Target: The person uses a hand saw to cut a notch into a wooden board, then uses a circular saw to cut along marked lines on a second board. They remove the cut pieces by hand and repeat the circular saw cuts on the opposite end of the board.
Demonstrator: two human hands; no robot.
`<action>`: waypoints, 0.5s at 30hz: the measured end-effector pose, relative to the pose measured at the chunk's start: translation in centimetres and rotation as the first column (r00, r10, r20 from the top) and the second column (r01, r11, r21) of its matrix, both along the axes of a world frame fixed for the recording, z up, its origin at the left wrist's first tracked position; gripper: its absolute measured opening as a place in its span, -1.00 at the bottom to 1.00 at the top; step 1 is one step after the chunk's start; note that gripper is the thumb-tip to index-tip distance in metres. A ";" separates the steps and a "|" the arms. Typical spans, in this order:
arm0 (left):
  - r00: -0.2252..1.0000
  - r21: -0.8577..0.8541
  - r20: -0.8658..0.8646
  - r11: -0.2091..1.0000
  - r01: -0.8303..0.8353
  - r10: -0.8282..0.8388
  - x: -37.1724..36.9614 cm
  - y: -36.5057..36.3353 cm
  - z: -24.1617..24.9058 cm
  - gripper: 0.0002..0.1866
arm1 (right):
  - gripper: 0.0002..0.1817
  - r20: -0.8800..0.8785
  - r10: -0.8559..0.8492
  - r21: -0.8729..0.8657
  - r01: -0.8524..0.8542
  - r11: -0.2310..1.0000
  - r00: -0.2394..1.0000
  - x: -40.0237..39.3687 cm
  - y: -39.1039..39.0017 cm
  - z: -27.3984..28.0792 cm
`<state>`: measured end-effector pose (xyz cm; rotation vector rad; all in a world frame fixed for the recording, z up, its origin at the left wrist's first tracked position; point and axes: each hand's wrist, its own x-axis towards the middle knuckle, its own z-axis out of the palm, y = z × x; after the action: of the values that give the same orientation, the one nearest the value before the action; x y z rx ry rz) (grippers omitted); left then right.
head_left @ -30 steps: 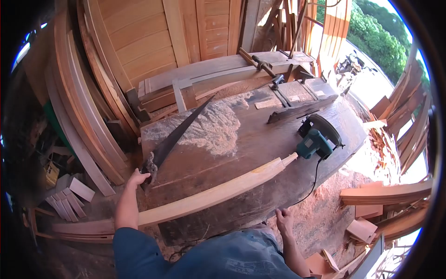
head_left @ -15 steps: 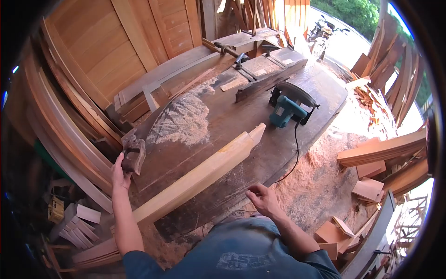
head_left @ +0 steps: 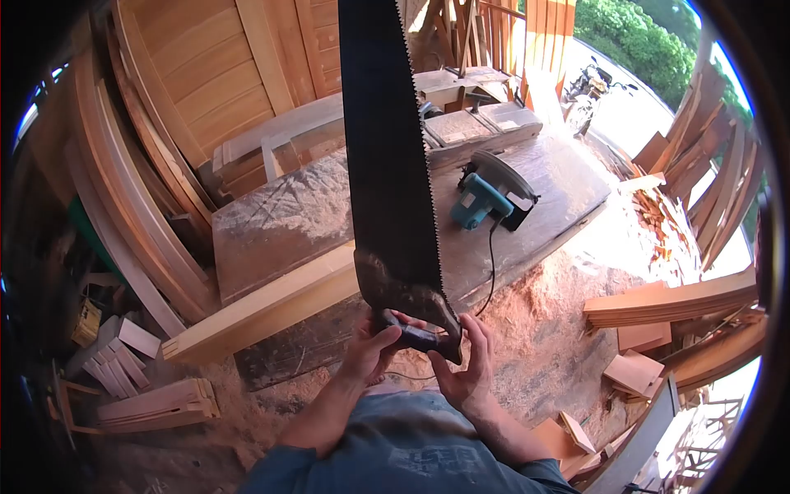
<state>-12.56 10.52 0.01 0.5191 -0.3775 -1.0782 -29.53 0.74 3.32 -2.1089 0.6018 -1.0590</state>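
A hand saw (head_left: pixel 395 173) stands upright in front of me, its wide dark blade pointing up and its teeth facing right. My left hand (head_left: pixel 374 346) is closed round the left part of the saw's dark handle. The fingers of my right hand (head_left: pixel 467 362) are at the right end of the handle, with the thumb against its lower edge. Behind the blade, a long pale timber beam (head_left: pixel 271 303) lies across the near side of the workbench (head_left: pixel 329 350); the blade hides its right part.
A teal circular saw (head_left: pixel 485 198) sits on the bench, its cord hanging over the near edge. Clamped boards (head_left: pixel 477 123) lie at the far side. Planks (head_left: pixel 132 189) lean at left, and stacked timber (head_left: pixel 666 298) is at right. Sawdust covers the floor (head_left: pixel 527 329).
The hand saw has come up from the bench's left end to in front of me, in my left hand. My right hand has closed in on its handle.
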 end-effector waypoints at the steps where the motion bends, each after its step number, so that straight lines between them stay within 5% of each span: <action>1: 0.994 0.011 0.112 1.000 -0.018 0.016 -1.5 -0.6 0.3 -0.65 | -0.10 -0.083 -0.022 -0.120 0.012 0.993 0.996 -1.1 -0.2 0.4; 4: 0.878 0.108 0.478 0.990 -0.090 0.028 -6.5 -2.2 3.7 -0.75 | -0.12 -0.339 -0.151 -0.406 0.001 0.914 0.929 -4.4 -1.4 1.2; 7: 0.842 0.034 0.530 0.990 -0.140 0.101 -12.6 -4.1 5.3 -0.56 | -0.32 -0.166 -0.323 -0.584 0.171 0.793 0.932 -6.8 -2.9 -0.9; 8: 0.884 0.053 0.451 0.985 -0.165 0.123 -14.4 -4.6 5.7 -0.45 | -0.39 -0.119 -0.220 -0.509 0.131 0.851 0.968 -7.6 -3.8 -1.1; 9: 0.826 0.110 0.557 0.979 -0.174 0.084 -15.1 -4.8 6.4 -0.46 | -0.46 -0.058 -0.122 -0.433 0.085 0.897 0.991 -8.2 -4.8 -0.9; 11: 0.363 0.042 0.930 0.965 -0.260 0.057 -15.0 -4.9 7.9 -0.48 | -0.61 0.018 -0.058 -0.244 0.061 0.968 0.998 -10.1 -6.0 -1.3; 13: 0.132 -0.014 0.990 0.971 -0.238 0.046 -11.9 -5.3 6.9 -0.45 | -0.69 -0.041 -0.032 0.172 0.039 0.984 0.999 -12.7 -6.1 -1.9; 15: 0.343 0.159 0.939 0.881 -0.445 0.003 -7.4 -7.0 6.4 -0.38 | -0.71 -0.008 -0.035 0.183 0.036 0.982 0.999 -14.4 -5.6 -2.3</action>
<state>-19.95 3.55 6.44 1.5485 -1.0701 -0.4392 -43.88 -4.83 1.00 -1.9477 0.7137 -0.9791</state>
